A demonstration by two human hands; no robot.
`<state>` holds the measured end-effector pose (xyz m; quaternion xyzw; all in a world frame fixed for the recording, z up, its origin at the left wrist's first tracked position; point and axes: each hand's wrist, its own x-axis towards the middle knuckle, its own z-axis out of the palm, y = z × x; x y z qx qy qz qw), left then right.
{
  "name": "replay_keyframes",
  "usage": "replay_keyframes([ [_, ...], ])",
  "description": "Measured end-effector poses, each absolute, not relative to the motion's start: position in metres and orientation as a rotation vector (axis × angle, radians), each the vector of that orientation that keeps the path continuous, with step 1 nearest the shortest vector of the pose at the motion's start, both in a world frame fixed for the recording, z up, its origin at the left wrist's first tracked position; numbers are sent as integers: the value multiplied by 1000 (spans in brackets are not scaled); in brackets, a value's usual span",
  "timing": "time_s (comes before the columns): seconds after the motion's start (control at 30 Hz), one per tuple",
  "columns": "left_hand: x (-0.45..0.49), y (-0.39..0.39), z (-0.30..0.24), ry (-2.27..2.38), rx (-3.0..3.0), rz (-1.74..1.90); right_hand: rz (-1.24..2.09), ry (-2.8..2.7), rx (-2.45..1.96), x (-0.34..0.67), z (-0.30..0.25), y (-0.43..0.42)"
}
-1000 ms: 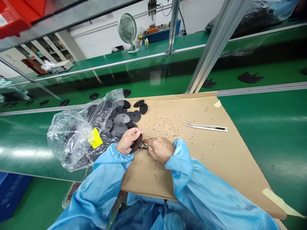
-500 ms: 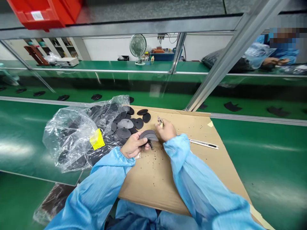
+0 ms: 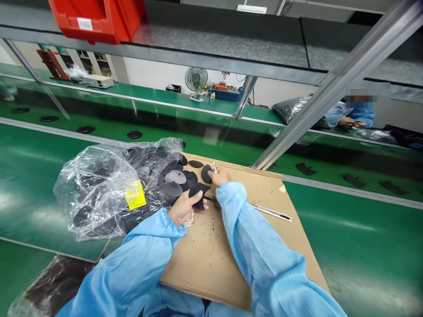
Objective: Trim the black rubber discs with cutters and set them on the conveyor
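Observation:
My left hand [image 3: 183, 208] is closed round black curved plastic pieces [image 3: 198, 193], thumb on top, over the cardboard. A little to the right, my right hand [image 3: 220, 177] is closed on a small metal-tipped hand tool [image 3: 215, 167], mostly hidden in the fist, so its exact kind is unclear. Its fingertips also pinch the edge of a black oval disc [image 3: 207, 173], which is tilted up. Left of the hands, many black and grey oval discs [image 3: 172, 189] spill from a clear plastic bag [image 3: 95, 193] with a yellow label [image 3: 135, 196].
A cardboard sheet [image 3: 211, 273] covers the green bench, strewn with black crumbs. A utility knife [image 3: 272, 212] lies on its right side. Beyond runs a green belt with black pieces [image 3: 135, 134]. A slanted metal post [image 3: 317, 105] and a shelf with a red bin [image 3: 99, 22] frame the view.
My right hand has reached over and lifted one oval disc from the cardboard, keeping the tool. My left hand's black pieces have turned. The camera view has tilted up.

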<state>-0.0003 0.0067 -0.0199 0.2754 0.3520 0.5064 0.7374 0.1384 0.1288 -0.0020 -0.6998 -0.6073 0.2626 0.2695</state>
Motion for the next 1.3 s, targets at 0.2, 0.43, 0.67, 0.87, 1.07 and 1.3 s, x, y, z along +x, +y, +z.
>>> replay_keyframes([
  [0.2,4,7,-20,850,623,1255,819,-1507,-1531,177,-4,52],
  [0.43,7,-1,-19,814,836,1236,879,-1677,-1188,171,-10,10],
  [0.67,5,-2,-23,1011,997,1246,724,-1731,-1245,171,-9,1],
  [0.87,4,-2,-24,1090,1069,1249,612,-1760,-1224,169,-8,-5],
  [1.07,6,-4,-18,1028,1139,1240,632,-1699,-1238,167,-10,-4],
  [1.3,5,-5,-17,1047,1144,1220,710,-1674,-1234,164,-13,-3],
])
